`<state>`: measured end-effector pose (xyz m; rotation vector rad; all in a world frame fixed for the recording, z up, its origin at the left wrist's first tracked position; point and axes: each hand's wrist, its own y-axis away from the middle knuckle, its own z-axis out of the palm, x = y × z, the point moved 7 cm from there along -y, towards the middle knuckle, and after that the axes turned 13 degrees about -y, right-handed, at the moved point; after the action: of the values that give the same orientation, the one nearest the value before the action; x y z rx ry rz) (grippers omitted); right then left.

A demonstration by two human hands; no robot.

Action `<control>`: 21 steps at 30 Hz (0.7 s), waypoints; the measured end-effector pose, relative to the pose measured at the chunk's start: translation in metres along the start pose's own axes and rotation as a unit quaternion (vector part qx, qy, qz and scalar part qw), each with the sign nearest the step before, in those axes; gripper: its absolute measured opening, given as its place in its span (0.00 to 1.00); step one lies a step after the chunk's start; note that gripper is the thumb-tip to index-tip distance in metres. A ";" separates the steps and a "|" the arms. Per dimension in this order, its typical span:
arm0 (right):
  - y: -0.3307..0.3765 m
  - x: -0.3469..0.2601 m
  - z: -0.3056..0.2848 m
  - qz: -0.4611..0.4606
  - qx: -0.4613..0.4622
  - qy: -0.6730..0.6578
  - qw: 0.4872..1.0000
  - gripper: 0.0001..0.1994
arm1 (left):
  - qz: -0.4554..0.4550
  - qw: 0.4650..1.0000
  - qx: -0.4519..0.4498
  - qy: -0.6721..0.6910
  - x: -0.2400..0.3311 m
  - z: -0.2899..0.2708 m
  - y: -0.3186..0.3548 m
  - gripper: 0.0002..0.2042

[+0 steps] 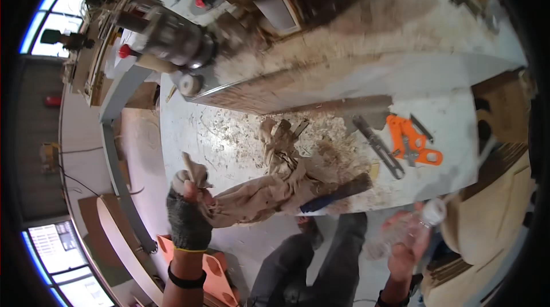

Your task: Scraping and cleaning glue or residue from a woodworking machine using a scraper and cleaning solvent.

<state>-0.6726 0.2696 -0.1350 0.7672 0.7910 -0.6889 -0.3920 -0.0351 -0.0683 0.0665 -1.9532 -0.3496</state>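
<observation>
My left hand (pixel 191 209), in a dark glove with pale fingers, is closed on a crumpled tan cloth (pixel 255 195). The cloth trails to the right across the pale worktop (pixel 223 161). At the lower right my right hand (pixel 405 252) grips a clear plastic bottle with a white cap (pixel 433 212), tilted and blurred. Between the hands a flat tool with a blue end (pixel 337 193) lies at the near edge of the worktop. Farther right rest a long dark metal tool (pixel 378 146) and an orange plastic piece (pixel 405 138).
Wood shavings (pixel 229 132) litter the worktop. Behind stands a raised machine bed (pixel 298 86) with a metal motor-like body (pixel 172 38) and a red knob (pixel 125 51). Curved wooden boards (pixel 487 215) are stacked on the right. An orange stool-like object (pixel 215 275) stands below left.
</observation>
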 end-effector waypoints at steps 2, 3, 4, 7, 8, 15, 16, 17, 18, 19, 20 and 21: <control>0.006 0.031 -0.042 -0.014 0.077 0.012 0.997 0.54 | 0.007 0.999 0.006 -0.054 -0.013 0.005 -0.009 0.18; 0.011 0.047 -0.060 -0.037 0.086 0.016 0.996 0.54 | 0.013 0.998 0.014 -0.068 -0.009 0.015 -0.008 0.16; 0.014 0.061 -0.071 -0.058 0.090 0.016 0.994 0.54 | 0.014 0.999 0.029 -0.024 -0.011 0.016 -0.009 0.13; 0.022 0.092 -0.092 -0.044 0.042 0.013 0.998 0.49 | 0.032 0.996 0.071 0.039 -0.023 0.016 -0.010 0.10; 0.024 0.097 -0.094 -0.044 0.040 -0.002 0.998 0.49 | 0.050 0.997 0.030 0.056 -0.024 0.016 -0.011 0.09; 0.022 0.131 -0.088 0.085 -0.035 -0.090 0.992 0.44 | 0.052 0.987 -0.027 0.147 -0.022 0.011 -0.023 0.09; 0.019 0.127 -0.085 0.085 -0.034 -0.093 0.992 0.44 | 0.025 0.982 -0.035 0.183 -0.024 0.011 -0.025 0.09; 0.017 0.125 -0.081 0.104 -0.035 -0.094 0.989 0.43 | 0.026 0.982 -0.036 0.181 -0.021 0.012 -0.025 0.09; 0.017 0.123 -0.079 0.125 -0.037 -0.091 0.987 0.42 | 0.027 0.983 -0.043 0.178 -0.015 0.016 -0.023 0.10; 0.016 0.121 -0.076 0.140 -0.047 -0.100 0.984 0.41 | 0.028 0.983 -0.049 0.176 -0.009 0.020 -0.022 0.10; 0.015 0.119 -0.076 0.139 -0.048 -0.096 0.984 0.41 | 0.027 0.982 -0.049 0.180 -0.005 0.022 -0.022 0.10; 0.014 0.119 -0.073 0.147 -0.073 -0.075 0.984 0.41 | 0.021 0.984 -0.032 0.174 -0.001 0.021 -0.023 0.09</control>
<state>-0.6260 0.3062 -0.2620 0.6726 0.5694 -0.4136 -0.4135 -0.0522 -0.0828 0.0411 -1.5943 -0.3466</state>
